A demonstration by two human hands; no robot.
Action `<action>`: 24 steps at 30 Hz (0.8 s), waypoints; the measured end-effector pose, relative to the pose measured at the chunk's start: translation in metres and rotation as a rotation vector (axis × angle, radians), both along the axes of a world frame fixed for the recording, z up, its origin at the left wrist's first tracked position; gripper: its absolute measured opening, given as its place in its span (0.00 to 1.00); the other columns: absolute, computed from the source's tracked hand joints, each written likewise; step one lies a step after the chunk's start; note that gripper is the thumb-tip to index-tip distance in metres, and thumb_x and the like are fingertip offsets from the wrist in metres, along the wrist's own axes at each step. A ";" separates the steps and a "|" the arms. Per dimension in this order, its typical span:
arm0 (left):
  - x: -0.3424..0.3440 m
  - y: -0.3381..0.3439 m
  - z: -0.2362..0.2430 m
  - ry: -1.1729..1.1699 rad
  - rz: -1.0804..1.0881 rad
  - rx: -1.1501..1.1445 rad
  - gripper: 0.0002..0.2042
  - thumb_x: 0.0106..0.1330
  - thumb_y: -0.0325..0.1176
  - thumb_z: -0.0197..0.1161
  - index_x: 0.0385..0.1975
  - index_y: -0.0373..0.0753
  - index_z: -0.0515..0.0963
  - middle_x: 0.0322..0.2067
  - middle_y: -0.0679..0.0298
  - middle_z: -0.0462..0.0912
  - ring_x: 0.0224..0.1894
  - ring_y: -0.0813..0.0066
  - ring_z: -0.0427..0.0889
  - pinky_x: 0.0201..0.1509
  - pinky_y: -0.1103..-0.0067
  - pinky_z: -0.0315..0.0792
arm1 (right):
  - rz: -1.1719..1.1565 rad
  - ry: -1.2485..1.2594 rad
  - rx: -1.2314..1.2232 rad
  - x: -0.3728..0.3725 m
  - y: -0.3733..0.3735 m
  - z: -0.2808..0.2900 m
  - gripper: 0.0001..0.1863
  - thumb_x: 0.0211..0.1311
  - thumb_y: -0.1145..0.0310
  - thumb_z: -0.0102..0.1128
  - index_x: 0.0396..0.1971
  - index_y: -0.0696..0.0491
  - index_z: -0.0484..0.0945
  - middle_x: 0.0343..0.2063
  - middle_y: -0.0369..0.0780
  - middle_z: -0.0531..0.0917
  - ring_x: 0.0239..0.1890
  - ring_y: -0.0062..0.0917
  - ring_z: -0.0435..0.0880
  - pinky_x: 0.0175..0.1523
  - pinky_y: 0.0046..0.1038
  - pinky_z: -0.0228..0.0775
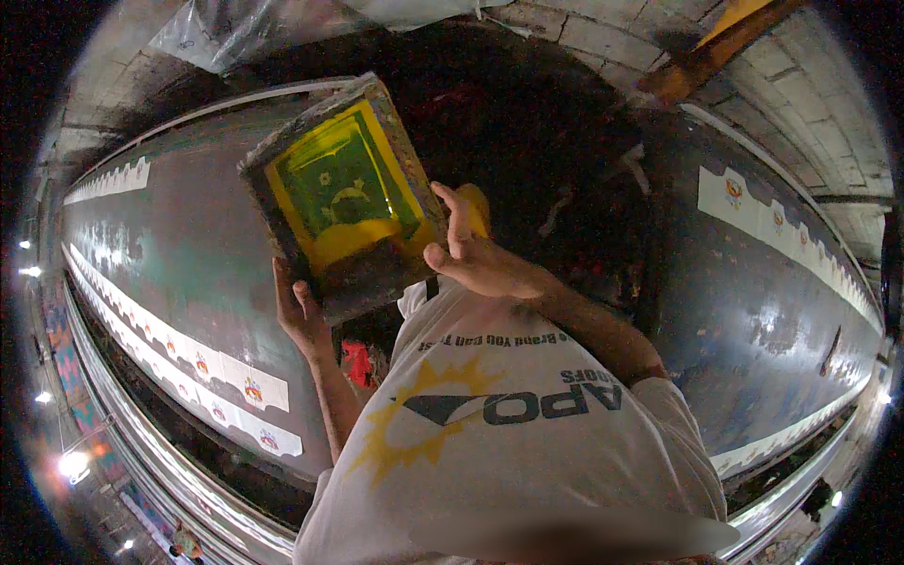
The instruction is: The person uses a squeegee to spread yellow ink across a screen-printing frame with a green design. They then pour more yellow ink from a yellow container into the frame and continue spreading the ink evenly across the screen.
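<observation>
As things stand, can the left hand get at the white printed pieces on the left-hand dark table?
Probably not without letting go: the left hand is holding the yellow-stained frame by its lower left edge. Nothing seems to cover the nearest white printed pieces, though.

You have a long dark table (202,202) on your left and a second dark table (753,320) on your right, both catching the light. Grey blockwork (603,42) shows beyond, a brown beam (702,68) at far right; a bright lamp (73,464) glares near left.
</observation>
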State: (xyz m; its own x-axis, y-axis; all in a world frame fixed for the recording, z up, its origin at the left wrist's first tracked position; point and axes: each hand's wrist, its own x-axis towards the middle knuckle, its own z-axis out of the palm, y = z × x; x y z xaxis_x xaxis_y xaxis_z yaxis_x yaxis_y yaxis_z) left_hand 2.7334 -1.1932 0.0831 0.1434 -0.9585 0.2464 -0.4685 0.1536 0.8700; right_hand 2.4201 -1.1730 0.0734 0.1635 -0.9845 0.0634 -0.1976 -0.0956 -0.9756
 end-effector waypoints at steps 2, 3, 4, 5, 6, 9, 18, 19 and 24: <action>-0.004 -0.006 0.000 0.070 0.004 0.017 0.37 0.82 0.57 0.55 0.76 0.28 0.67 0.73 0.47 0.74 0.74 0.57 0.74 0.75 0.66 0.69 | 0.096 -0.059 0.029 -0.004 -0.012 -0.002 0.63 0.72 0.29 0.55 0.81 0.62 0.32 0.73 0.63 0.61 0.71 0.50 0.72 0.75 0.45 0.62; -0.005 -0.009 0.000 0.066 0.006 0.019 0.37 0.83 0.57 0.55 0.76 0.28 0.67 0.73 0.47 0.74 0.74 0.57 0.74 0.75 0.66 0.68 | 0.143 -0.089 0.074 -0.006 -0.018 -0.003 0.63 0.73 0.29 0.55 0.81 0.61 0.31 0.73 0.63 0.60 0.72 0.49 0.71 0.76 0.45 0.61; -0.006 -0.013 0.000 0.054 0.005 0.024 0.37 0.83 0.57 0.55 0.76 0.28 0.66 0.73 0.47 0.73 0.74 0.57 0.73 0.75 0.66 0.68 | 0.174 -0.107 0.107 -0.008 -0.025 -0.003 0.63 0.73 0.29 0.54 0.81 0.61 0.31 0.74 0.64 0.58 0.73 0.49 0.69 0.77 0.45 0.59; -0.008 -0.015 -0.003 0.044 0.007 0.030 0.37 0.83 0.57 0.54 0.76 0.28 0.66 0.73 0.47 0.73 0.74 0.57 0.73 0.75 0.66 0.68 | 0.190 -0.120 0.131 -0.011 -0.032 -0.004 0.63 0.73 0.28 0.54 0.81 0.60 0.30 0.74 0.64 0.57 0.74 0.49 0.68 0.77 0.45 0.58; -0.009 -0.020 -0.006 0.045 0.037 0.038 0.37 0.83 0.56 0.55 0.76 0.28 0.66 0.73 0.48 0.73 0.74 0.58 0.73 0.75 0.66 0.68 | 0.200 -0.126 0.152 -0.013 -0.041 -0.004 0.63 0.73 0.28 0.53 0.81 0.60 0.29 0.75 0.64 0.56 0.74 0.48 0.67 0.78 0.44 0.57; -0.017 -0.043 -0.025 0.063 0.125 0.034 0.36 0.83 0.54 0.56 0.76 0.28 0.66 0.74 0.48 0.72 0.75 0.59 0.72 0.76 0.67 0.67 | 0.252 -0.106 0.205 -0.026 -0.083 -0.005 0.63 0.74 0.28 0.51 0.81 0.58 0.26 0.77 0.65 0.51 0.77 0.47 0.64 0.81 0.44 0.53; -0.112 -0.117 -0.054 0.090 0.390 -0.088 0.30 0.81 0.39 0.63 0.76 0.28 0.67 0.72 0.52 0.76 0.70 0.65 0.77 0.73 0.70 0.69 | 0.497 0.019 0.266 -0.104 -0.229 -0.013 0.66 0.72 0.23 0.43 0.79 0.57 0.16 0.82 0.59 0.37 0.85 0.44 0.36 0.85 0.44 0.32; -0.123 -0.121 -0.056 0.111 0.417 -0.114 0.30 0.80 0.38 0.63 0.76 0.28 0.67 0.71 0.52 0.77 0.69 0.66 0.77 0.73 0.70 0.70 | 0.481 0.045 0.235 -0.109 -0.238 -0.017 0.65 0.74 0.26 0.48 0.80 0.60 0.20 0.81 0.62 0.38 0.84 0.48 0.40 0.85 0.43 0.34; -0.179 -0.158 -0.059 0.242 0.512 -0.189 0.28 0.81 0.38 0.62 0.74 0.26 0.69 0.68 0.51 0.79 0.68 0.65 0.79 0.72 0.69 0.70 | 0.605 0.018 0.304 -0.152 -0.310 -0.018 0.61 0.76 0.28 0.47 0.81 0.59 0.24 0.82 0.56 0.43 0.81 0.44 0.55 0.82 0.43 0.48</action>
